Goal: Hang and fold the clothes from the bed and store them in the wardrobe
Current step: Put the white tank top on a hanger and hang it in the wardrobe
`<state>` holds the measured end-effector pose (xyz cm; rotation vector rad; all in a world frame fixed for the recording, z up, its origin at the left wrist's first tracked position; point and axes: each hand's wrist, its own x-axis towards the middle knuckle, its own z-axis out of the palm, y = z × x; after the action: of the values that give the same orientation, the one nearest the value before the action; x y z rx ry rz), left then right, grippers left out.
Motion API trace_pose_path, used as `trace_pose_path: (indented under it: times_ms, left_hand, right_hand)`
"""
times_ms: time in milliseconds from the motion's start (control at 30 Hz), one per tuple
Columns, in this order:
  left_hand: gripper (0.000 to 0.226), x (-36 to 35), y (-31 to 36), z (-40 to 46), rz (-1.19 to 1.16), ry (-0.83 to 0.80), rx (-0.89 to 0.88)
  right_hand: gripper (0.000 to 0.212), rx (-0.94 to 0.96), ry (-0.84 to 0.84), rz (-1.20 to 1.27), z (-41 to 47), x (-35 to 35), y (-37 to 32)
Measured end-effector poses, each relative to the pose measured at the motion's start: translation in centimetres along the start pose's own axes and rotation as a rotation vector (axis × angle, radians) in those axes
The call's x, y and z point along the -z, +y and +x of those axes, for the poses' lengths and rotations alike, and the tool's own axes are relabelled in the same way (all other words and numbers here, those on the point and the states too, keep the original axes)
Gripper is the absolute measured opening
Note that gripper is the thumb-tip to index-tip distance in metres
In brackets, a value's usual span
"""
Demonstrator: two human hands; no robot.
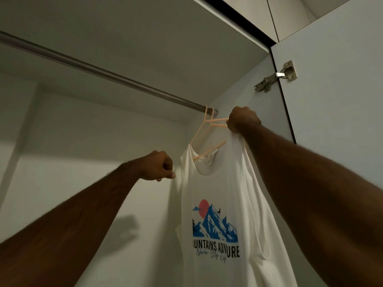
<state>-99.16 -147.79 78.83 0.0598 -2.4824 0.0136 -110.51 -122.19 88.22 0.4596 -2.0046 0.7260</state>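
While our right hand grips the near arm of the hanger together with a bunch of shirt cloth, the hanger's hook sits over the rail at its far right end, close to the side wall of the wardrobe. We can see the pale pink hanger tilted, its left arm running down into the neck of the white shirt and its right arm rising into our fist. The shirt hangs from it inside the wardrobe, front toward us, with a printed picture of blue mountains and a red sun and dark lettering beneath. Its right shoulder is pulled up and gathered under our right hand, so the cloth falls in long folds along that side.

Our left hand is held up just left of the shirt's left shoulder, fingers curled into a loose fist with the thumb tip and a fingertip pointing toward the cloth. We cannot tell whether it pinches the edge of the shirt or only comes close to it.

Past our right forearm stands the open wardrobe door, with a metal hinge joining it to the side wall. A shadow of our left arm falls on the back panel below.
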Motion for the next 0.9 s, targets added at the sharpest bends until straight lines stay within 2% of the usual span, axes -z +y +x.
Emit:
trace_pose_path:
  times_ms: [200,733,900]
  left_hand:
    - [0.022,-0.6,0.8,-0.1,-0.023,-0.005,-0.024]
    - [0.025,-1.9,2.3,-1.8,-0.06,-0.043,-0.043]
    - [0.024,-3.6,3.7,-2.0,-0.156,-0.03,-0.077]
  right_hand:
    - [0.029,-0.019,0.007,0.01,-0.8,0.0,0.8]
    - [0.049,-0.03,0.023,0.005,-2.8,1.2,1.3]
    - [0.053,0.011,0.066,0.042,-4.8,1.8,2.8]
